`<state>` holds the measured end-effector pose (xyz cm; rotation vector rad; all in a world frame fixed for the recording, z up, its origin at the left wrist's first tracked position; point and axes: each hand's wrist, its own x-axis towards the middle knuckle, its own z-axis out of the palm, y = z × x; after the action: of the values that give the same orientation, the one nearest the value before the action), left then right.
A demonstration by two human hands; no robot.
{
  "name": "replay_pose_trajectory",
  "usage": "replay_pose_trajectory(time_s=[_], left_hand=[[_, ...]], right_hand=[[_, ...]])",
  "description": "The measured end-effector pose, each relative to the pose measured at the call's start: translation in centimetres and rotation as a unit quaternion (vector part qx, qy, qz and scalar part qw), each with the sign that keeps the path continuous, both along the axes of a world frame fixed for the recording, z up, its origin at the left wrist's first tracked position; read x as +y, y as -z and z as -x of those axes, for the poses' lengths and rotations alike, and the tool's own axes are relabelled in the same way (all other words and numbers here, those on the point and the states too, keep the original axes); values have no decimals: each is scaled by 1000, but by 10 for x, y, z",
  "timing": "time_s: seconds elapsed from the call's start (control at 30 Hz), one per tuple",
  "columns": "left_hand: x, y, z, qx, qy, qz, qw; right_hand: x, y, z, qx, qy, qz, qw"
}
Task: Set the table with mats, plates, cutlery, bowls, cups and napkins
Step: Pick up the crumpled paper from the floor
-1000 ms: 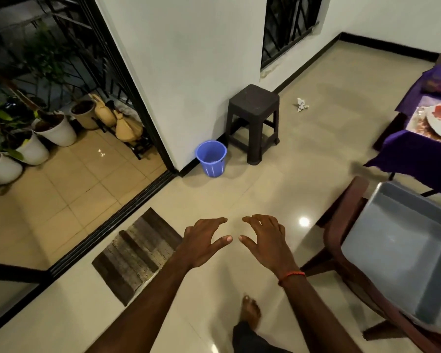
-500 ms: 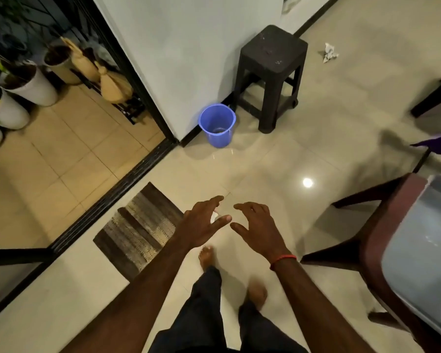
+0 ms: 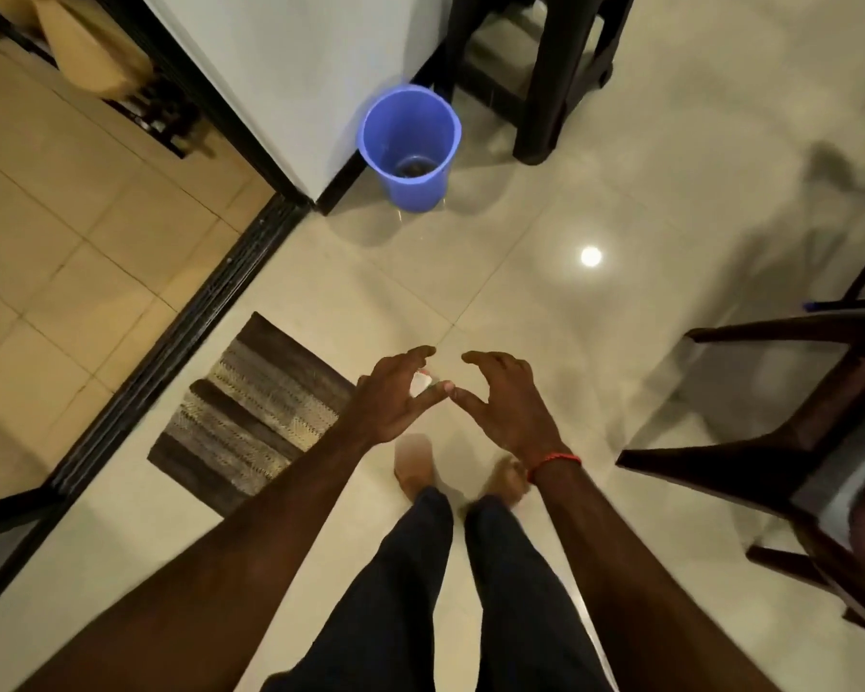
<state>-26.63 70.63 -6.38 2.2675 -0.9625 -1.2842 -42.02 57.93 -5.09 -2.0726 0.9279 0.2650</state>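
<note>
None of the table-setting items are in the head view. My left hand (image 3: 395,402) and my right hand (image 3: 505,407) hover side by side above the pale tiled floor, palms down and fingers loosely curved. A small white scrap (image 3: 420,381) shows in the gap between my left thumb and fingers. Whether it lies on the floor or touches the hand is unclear. My bare feet (image 3: 413,467) stand just below the hands.
A blue plastic bucket (image 3: 410,147) stands at the wall corner, with a dark plastic stool (image 3: 545,67) to its right. A striped doormat (image 3: 256,412) lies by the black sliding-door track (image 3: 171,352). A dark wooden chair (image 3: 780,442) fills the right edge.
My view has tilted down: the purple-clothed table and the grey tub have left the frame, and my legs and feet have come in. Both hands keep the same hovering pose.
</note>
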Motion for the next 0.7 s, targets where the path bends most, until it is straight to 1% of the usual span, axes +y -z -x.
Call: replay_pose_trajectory(time_s=[0.13,0.23,0.27,0.4,0.57,0.63,0.7], left_hand=[[1,65,-21,30,-41,-11,999],[6,124,-34,26,-55,-26,998],[10,153,-35,27,-59,-34,997],[26,242,-34,-1,-78,-52,996],[50,360,-32,-7,-121,-82,989],[52,395,-34,-2,-151,-79,985],[52,431,-34,17,-213,-60,975]], right_hand=[[10,68,-22,14,18,-78,997],[16,134,-36,30,19,-113,993],[19,163,-38,39,23,-125,991],[30,261,-47,61,57,-147,986],[42,376,-57,69,100,-174,977],[49,416,-62,79,112,-176,975],[57,456,-68,93,120,-183,971]])
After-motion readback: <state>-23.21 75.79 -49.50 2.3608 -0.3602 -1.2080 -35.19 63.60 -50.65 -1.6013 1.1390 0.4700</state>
